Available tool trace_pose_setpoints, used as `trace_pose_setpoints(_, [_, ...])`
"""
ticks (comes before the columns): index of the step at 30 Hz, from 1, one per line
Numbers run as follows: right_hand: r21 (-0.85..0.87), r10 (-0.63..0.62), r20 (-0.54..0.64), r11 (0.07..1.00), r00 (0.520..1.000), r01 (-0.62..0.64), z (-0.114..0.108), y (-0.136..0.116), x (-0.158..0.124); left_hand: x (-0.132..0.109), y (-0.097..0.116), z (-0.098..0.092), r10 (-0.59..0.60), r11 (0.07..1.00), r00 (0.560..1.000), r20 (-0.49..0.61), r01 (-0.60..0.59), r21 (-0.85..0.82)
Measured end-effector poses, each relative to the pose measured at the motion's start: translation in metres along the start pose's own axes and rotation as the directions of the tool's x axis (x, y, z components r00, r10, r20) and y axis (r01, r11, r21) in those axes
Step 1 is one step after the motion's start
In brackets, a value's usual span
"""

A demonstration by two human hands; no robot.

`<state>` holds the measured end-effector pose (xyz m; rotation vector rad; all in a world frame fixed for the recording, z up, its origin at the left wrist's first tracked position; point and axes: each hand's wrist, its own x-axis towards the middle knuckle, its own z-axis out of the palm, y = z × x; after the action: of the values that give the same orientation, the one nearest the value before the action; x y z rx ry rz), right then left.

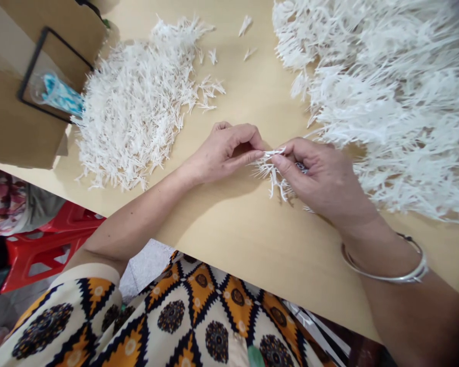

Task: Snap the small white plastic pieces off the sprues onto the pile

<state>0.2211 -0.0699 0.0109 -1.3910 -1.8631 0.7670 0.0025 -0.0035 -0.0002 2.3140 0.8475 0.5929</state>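
Observation:
Over the tabletop, my left hand [231, 151] and my right hand [321, 176] meet fingertip to fingertip. Both pinch a small white branched sprig [274, 152], thin and plastic-looking, between thumb and finger. More white sprigs [277, 183] hang or lie just below my right fingers; whether they join the pinched one I cannot tell. Left of my hands spreads a heap of short white sprigs [137, 102]. On the right lies a larger pile of longer, feathery white strands [390, 107], close behind my right hand. My right palm is partly hidden.
A few loose sprigs [245, 25] lie on the wooden-toned table [233, 239] between the piles. At the left stand a cardboard box [19, 117], a black wire frame [32, 63] and a clear cup [57, 93] with blue-and-white contents. Red stools [49, 250] are below the table's edge.

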Motion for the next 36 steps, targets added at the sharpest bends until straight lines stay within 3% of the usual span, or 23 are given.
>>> trace_pose_setpoints(6, [-0.049, -0.013, 0.031, 0.999, 0.999, 0.015, 0.001, -0.001, 0.001, 0.002, 0.016, 0.017, -0.086, 0.961, 0.989, -0.123, 0.115, 0.251])
trace_pose_setpoints(10, [-0.018, 0.028, 0.057, 0.999, 0.998, -0.027, 0.000, 0.000, 0.001, 0.002, 0.020, 0.033, -0.061, 0.924, 0.982, -0.177, 0.123, 0.361])
trace_pose_setpoints(15, [0.060, 0.061, 0.105, 0.996, 0.993, -0.067, -0.005, -0.003, -0.001, 0.004, -0.003, 0.037, -0.057, 0.941, 0.962, -0.267, 0.141, 0.307])
trace_pose_setpoints(16, [0.082, 0.063, 0.150, 0.994, 0.987, -0.076, -0.005, -0.005, -0.002, 0.005, -0.012, 0.033, -0.075, 0.946, 0.948, -0.309, 0.165, 0.277])
trace_pose_setpoints(18, [0.109, 0.047, 0.244, 0.991, 0.969, -0.075, -0.005, -0.009, -0.004, 0.007, -0.034, 0.022, -0.141, 0.948, 0.862, -0.487, 0.259, 0.184])
trace_pose_setpoints(21, [0.081, 0.019, 0.239, 0.996, 0.971, -0.040, -0.003, -0.012, -0.005, 0.007, -0.056, 0.006, -0.172, 0.947, 0.804, -0.569, 0.295, 0.131])
trace_pose_setpoints(25, [0.075, 0.051, 0.104, 0.995, 0.993, -0.059, -0.002, -0.006, -0.004, 0.004, -0.059, -0.001, -0.239, 0.943, 0.697, -0.676, 0.333, 0.010])
trace_pose_setpoints(28, [0.100, 0.063, 0.077, 0.993, 0.995, -0.071, -0.003, -0.002, -0.005, 0.002, -0.049, -0.002, -0.195, 0.945, 0.648, -0.736, 0.325, 0.036])
trace_pose_setpoints(30, [0.145, 0.068, 0.059, 0.987, 0.996, -0.076, -0.002, -0.001, -0.005, 0.002, -0.037, -0.004, -0.119, 0.956, 0.679, -0.724, 0.277, 0.102])
trace_pose_setpoints(31, [0.173, 0.078, 0.043, 0.981, 0.996, -0.084, -0.002, -0.001, -0.005, 0.001, -0.030, -0.006, -0.076, 0.963, 0.729, -0.680, 0.231, 0.140])
trace_pose_setpoints(34, [0.234, 0.092, -0.020, 0.969, 0.996, -0.085, 0.000, 0.000, -0.004, 0.001, -0.009, -0.007, 0.092, 0.981, 0.899, -0.428, -0.007, 0.195])
trace_pose_setpoints(36, [0.235, 0.074, -0.035, 0.970, 0.997, -0.064, 0.000, 0.001, -0.004, 0.000, 0.002, -0.005, 0.180, 0.976, 0.943, -0.279, -0.137, 0.169])
